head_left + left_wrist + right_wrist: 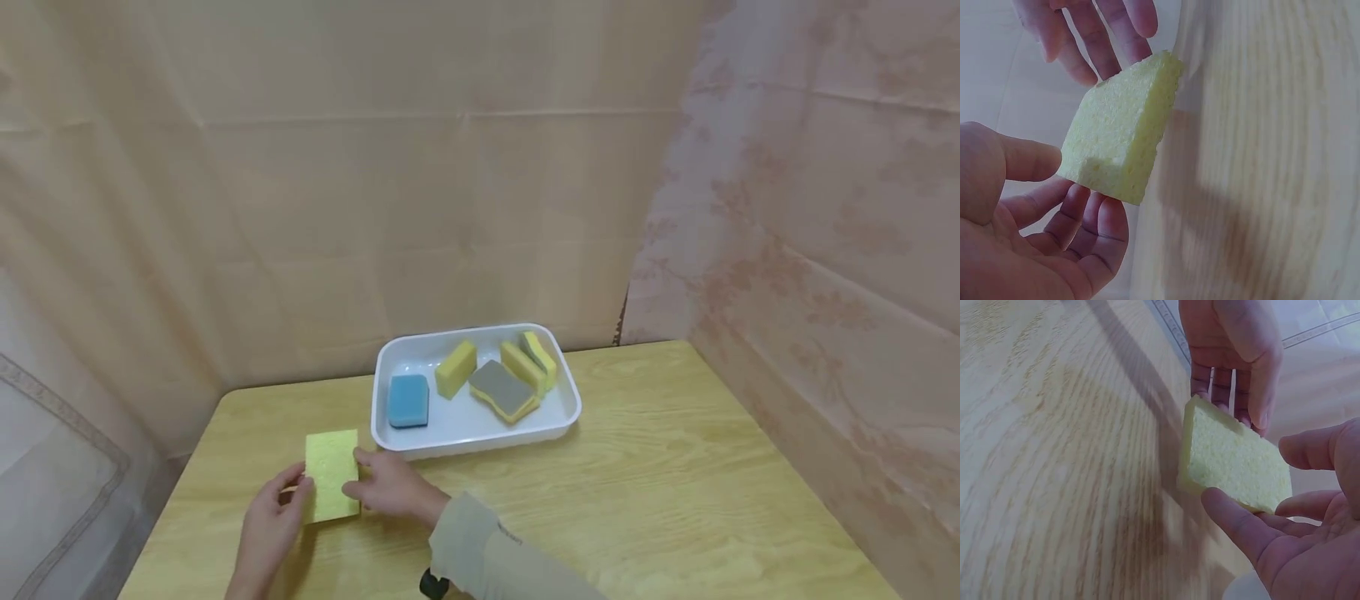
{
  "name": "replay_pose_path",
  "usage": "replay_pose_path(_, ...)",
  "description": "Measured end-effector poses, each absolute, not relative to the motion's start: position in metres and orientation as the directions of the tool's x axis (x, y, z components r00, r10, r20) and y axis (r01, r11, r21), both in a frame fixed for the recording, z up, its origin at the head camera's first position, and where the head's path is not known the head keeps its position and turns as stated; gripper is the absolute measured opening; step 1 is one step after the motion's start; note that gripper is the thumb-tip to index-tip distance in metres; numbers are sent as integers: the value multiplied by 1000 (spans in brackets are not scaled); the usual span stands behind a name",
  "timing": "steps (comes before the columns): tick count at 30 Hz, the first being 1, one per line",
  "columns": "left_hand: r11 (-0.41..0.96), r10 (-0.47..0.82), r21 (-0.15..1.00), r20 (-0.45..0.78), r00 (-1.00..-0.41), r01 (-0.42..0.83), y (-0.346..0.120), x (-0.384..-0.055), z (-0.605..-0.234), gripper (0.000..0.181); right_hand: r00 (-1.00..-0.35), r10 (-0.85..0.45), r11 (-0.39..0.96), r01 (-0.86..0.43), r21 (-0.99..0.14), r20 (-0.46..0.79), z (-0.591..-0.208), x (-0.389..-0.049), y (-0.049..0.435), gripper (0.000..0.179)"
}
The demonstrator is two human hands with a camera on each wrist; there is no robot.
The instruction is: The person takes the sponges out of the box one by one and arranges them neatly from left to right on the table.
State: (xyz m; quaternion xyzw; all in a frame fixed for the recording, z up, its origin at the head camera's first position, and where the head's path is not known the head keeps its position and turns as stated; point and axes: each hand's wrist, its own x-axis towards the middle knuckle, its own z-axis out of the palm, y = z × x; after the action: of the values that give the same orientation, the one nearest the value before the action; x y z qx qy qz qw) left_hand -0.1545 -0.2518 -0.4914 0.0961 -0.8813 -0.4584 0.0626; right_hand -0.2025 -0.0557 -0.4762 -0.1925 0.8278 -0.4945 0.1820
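Note:
Both hands are at a thin, rectangular yellow sponge (331,477), held tilted over the left of the table, its broad porous face toward the head view. At its left edge my left hand (268,527) pinches it, thumb in front and fingers behind, as the left wrist view also shows the sponge (1110,128). My right hand (393,486) is around the opposite edge, thumb and fingers spread along it. In the right wrist view the right hand's fingertips (1219,499) touch the edge of the sponge (1235,459); some fingers are hidden behind it.
A white tray (480,443) stands at the back of the wooden table (660,483). Inside it are a blue sponge (408,401) at the left, a yellow sponge (455,369), a grey-topped yellow one (502,388), and more at the right. Curtains (420,208) hang behind.

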Motion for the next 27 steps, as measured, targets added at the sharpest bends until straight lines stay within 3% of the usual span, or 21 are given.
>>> replay_pose_path(10,596,-117,795,-50,-992,-110,-249,-162,-489,56,-847,-510,478,-133,-868,-151,-479,-208,-51,65)
replay_pose_path(22,628,-130,769,-46,-990,-119,-256,-158,-495,51,-835,-531,545,-205,-813,-146,-480,-203,-56,65)
replay_pose_path(25,658,-134,746,-17,-991,-102,-261,-157,-497,46,-822,-554,529,-224,-818,-133,-483,-202,-60,58)
replay_pose_path(27,677,-138,729,-7,-990,-100,-264,-155,-499,44,-806,-579,520,-247,-818,-125,-485,-201,-64,44)
